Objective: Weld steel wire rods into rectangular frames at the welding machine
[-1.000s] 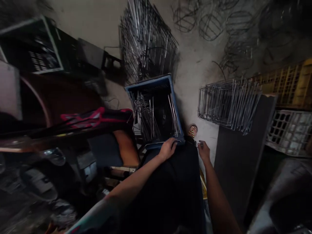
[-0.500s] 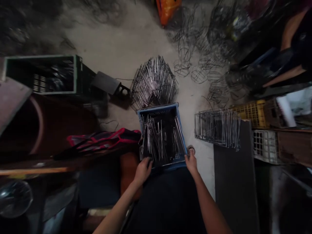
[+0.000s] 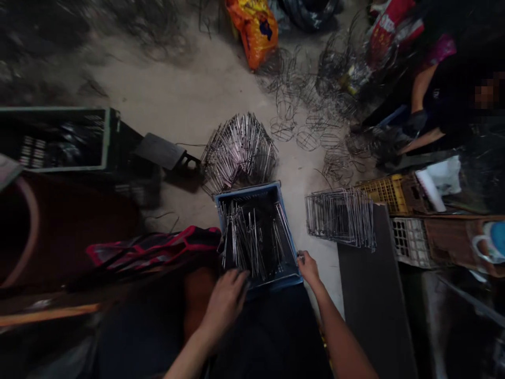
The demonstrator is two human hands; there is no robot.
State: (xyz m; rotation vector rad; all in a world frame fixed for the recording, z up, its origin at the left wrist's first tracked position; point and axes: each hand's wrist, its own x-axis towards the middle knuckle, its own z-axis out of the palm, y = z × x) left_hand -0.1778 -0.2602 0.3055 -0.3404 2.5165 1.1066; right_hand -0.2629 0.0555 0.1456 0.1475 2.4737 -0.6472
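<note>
A blue plastic crate (image 3: 290, 239) stands in front of my body, with thin metal rods (image 3: 236, 234) lying lengthwise in it. My right hand (image 3: 308, 267) is closed on the crate's near right corner. At the near left corner is my left hand (image 3: 225, 296), its fingers stretched towards the rim and slightly blurred; whether they touch it is hard to see. Just beyond the crate, a fanned heap of wire pieces (image 3: 240, 147) sits on the floor.
A stack of rectangular wire frames (image 3: 341, 216) rests to the right on a dark board (image 3: 371, 289). Wire rings (image 3: 305, 138) litter the floor. Another person's arm (image 3: 424, 87) is at upper right. A green crate (image 3: 106, 138) and a pink-edged bag (image 3: 158, 247) stand left.
My left hand has shifted from its hold on the near rim, its fingers now straighter. My right hand stays at its corner. The view has tilted up and turned right.
</note>
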